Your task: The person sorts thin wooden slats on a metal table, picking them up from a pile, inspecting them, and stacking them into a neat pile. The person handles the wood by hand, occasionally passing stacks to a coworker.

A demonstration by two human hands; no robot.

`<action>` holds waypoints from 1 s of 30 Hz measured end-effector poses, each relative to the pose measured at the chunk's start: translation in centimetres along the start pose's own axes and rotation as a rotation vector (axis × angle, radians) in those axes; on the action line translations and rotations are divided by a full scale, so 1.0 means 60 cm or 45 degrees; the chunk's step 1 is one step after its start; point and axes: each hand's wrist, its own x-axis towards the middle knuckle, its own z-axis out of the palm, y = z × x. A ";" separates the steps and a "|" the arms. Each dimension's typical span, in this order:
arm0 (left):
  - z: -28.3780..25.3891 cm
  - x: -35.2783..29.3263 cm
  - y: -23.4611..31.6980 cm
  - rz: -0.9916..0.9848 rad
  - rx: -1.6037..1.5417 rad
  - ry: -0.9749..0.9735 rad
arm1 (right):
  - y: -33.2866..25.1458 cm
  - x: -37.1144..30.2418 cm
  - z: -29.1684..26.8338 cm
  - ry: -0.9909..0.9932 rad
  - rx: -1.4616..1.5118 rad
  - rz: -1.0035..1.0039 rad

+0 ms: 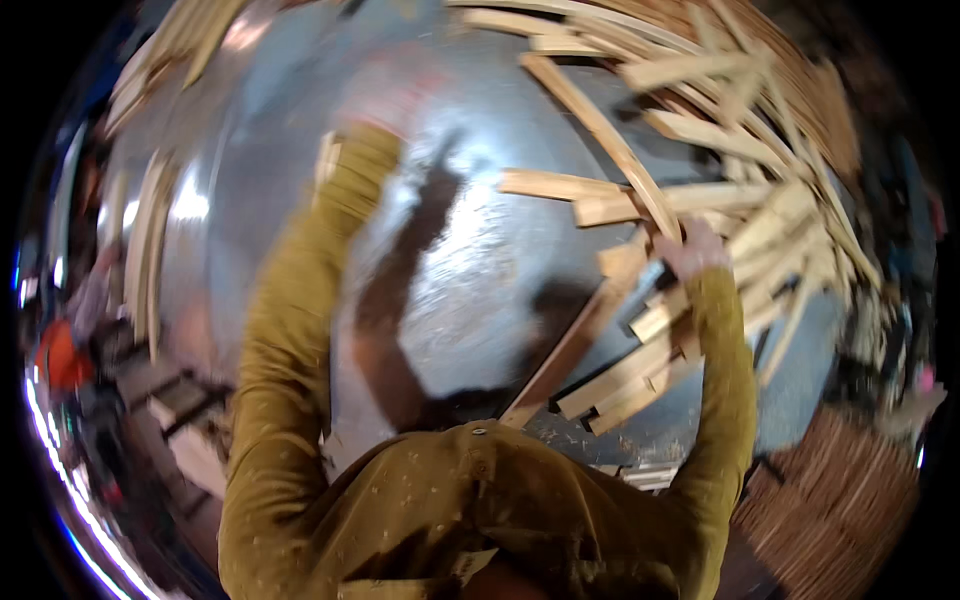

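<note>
My right hand (695, 252) grips a long, pale wooden strip (606, 140) toward the right edge of the grey metal surface (480, 115); my left hand (388, 95) is too blurred to tell. The jumbled pale-wood pile (775, 215) appears unfinished.

At left appear a person in orange (68, 357) and bright lights (46, 430); a brown stack (850, 500) sits lower right.

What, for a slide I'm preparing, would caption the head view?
Right hand holds a wooden strip among jumbled pieces; left hand blurred over shiny table.
</note>
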 end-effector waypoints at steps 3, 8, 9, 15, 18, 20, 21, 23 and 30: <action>0.167 -0.235 0.093 0.197 0.198 -0.470 | -0.079 -0.098 0.175 -0.017 0.268 -0.143; 0.170 -0.457 0.059 0.024 0.445 -0.564 | -0.148 -0.228 0.304 0.515 0.376 -0.302; 0.125 -0.455 0.041 -0.065 0.463 -0.481 | -0.160 -0.236 0.289 0.447 0.358 -0.042; -0.228 -0.523 -0.273 -0.936 -0.262 0.308 | -0.126 -0.241 0.417 0.844 0.343 0.237; -0.369 -0.567 -0.304 -0.885 0.798 0.204 | -0.171 -0.250 0.384 0.829 1.099 0.466; -0.408 -0.628 -0.436 -1.076 1.093 -0.126 | -0.166 -0.253 0.386 0.863 1.419 0.284; -0.396 -0.606 -0.395 -1.209 1.157 -0.240 | -0.179 -0.273 0.358 0.815 1.481 0.283; -0.349 -0.561 -0.300 -0.552 1.273 0.089 | -0.169 -0.281 0.357 0.802 1.763 0.128; 0.017 -0.534 -0.014 -0.685 -1.252 -1.131 | -0.262 -0.209 0.233 0.025 2.489 -0.504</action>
